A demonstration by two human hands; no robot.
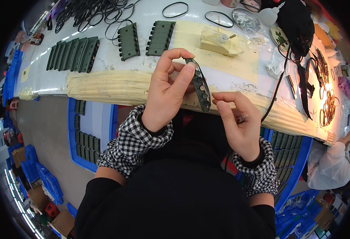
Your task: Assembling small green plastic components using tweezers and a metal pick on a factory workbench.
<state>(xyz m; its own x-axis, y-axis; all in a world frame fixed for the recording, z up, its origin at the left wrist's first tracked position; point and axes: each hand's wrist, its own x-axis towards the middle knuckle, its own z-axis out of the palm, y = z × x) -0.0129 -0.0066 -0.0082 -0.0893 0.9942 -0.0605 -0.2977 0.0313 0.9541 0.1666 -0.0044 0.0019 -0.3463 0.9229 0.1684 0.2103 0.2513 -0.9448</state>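
My left hand (165, 93) pinches the upper end of a dark green toy-tank track piece (201, 89) between thumb and fingers. A row of small round wheels runs along the piece, and a thin black rubber track lies around its edge. My right hand (238, 123) is curled beside the lower end, its thumb and index finger close together just right of the piece. Something small and pale shows among its fingers, too small to name. Beyond my hands, similar dark green pieces stand in rows: a left row (73, 54), a middle row (128, 41) and a right row (160, 38).
Loose black rubber bands (91, 14) lie at the far left. A cream block (221, 41) with a small stick sits past my hands. Scissors (302, 89) lie at the right. Blue trays (73, 137) with green pieces flank my lap. Another person's sleeve (330, 165) is at the right.
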